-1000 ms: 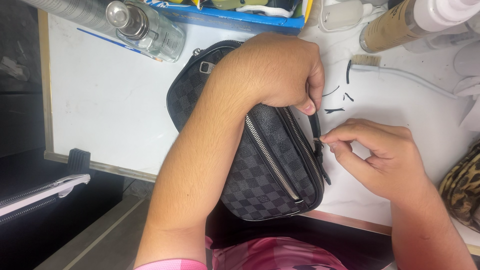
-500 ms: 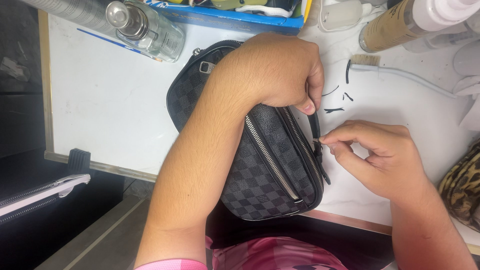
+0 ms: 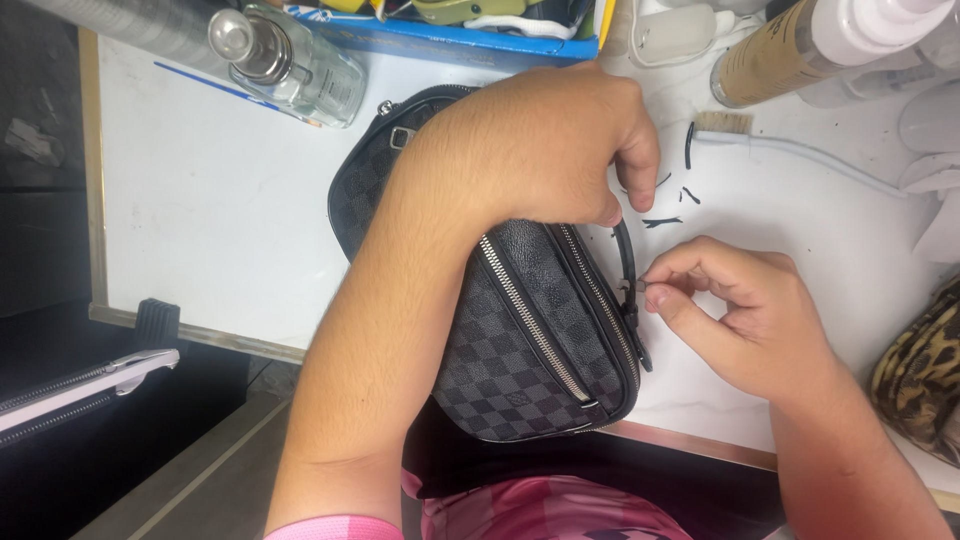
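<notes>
A dark grey checkered pouch bag (image 3: 520, 350) with two silver zippers lies on a white tabletop (image 3: 210, 220). My left hand (image 3: 545, 145) presses down on the bag's upper part, fingers curled over its right edge. My right hand (image 3: 740, 310) pinches a thin black strap (image 3: 628, 262) that runs along the bag's right side, thumb and forefinger closed on it near the middle. A few small black scraps (image 3: 662, 221) lie on the table just above my right hand.
A clear glass bottle (image 3: 295, 65) stands at the top left beside a blue tray (image 3: 460, 40) of tools. A white-handled brush (image 3: 790, 148) and tall bottles (image 3: 790, 50) sit top right. A leopard-print item (image 3: 920, 375) lies at the right edge. A black case (image 3: 70, 390) sits lower left.
</notes>
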